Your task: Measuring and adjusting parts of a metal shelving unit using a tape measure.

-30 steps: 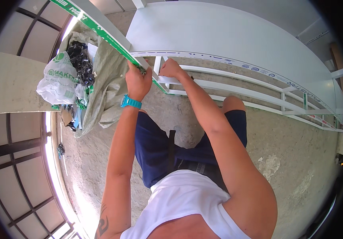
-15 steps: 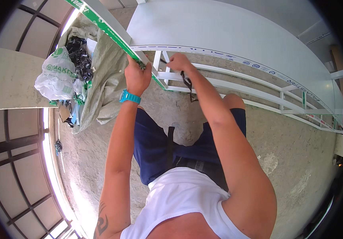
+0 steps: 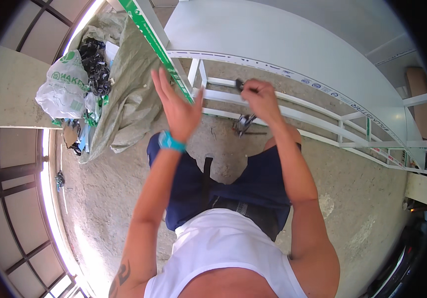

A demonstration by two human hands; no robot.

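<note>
Hanging open in the head view, the left hand (image 3: 181, 116) has its fingers spread beside the green-faced post (image 3: 156, 44) at upper left of centre; whether they touch, I cannot tell. Near the upper centre, the right hand (image 3: 263, 101) is curled around a small dark piece (image 3: 240, 85), with a crumpled dark strip (image 3: 243, 124) just below it. White rails (image 3: 313, 115) run rightward below a white panel (image 3: 253, 30).

White post (image 3: 155, 24) with green printed film (image 3: 150, 37), white panel (image 3: 263, 35), white bag (image 3: 62, 92) with green print, turquoise wristwatch (image 3: 173, 142), navy shorts (image 3: 263, 174), white vest (image 3: 228, 243), mottled grey floor (image 3: 119, 198)
</note>
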